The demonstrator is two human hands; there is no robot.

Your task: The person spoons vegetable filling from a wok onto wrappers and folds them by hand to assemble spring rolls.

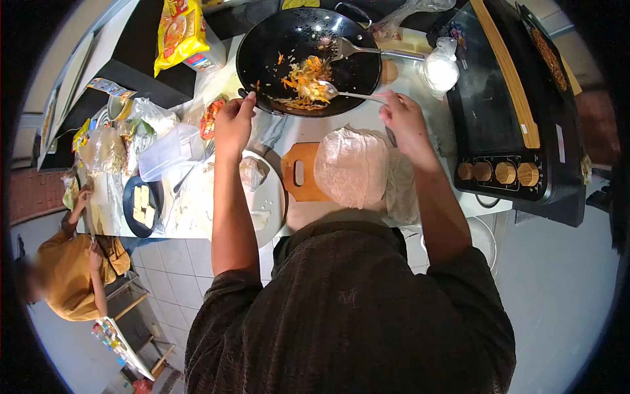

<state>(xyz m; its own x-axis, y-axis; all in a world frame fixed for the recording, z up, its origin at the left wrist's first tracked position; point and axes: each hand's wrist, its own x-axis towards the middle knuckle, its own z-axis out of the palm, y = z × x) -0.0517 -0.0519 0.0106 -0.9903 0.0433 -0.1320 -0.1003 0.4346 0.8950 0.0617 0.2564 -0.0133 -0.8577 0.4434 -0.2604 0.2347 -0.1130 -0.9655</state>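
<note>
Metal spoon (357, 96) fills the closed right hand (403, 119); the near-closed left hand (234, 122) pinches the wok (264, 58), likely to steady it.

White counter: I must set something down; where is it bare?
A strip of counter is bare between the wok and wooden board; a small patch, between the dark pan and round white board near the front edge. Behind and left of the plastic container, bags crowd it.

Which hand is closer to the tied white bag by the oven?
Right. The right hand, gripping the spoon, is just below and left of the bag in view; the left hand is farther left, beside the wok.
</note>
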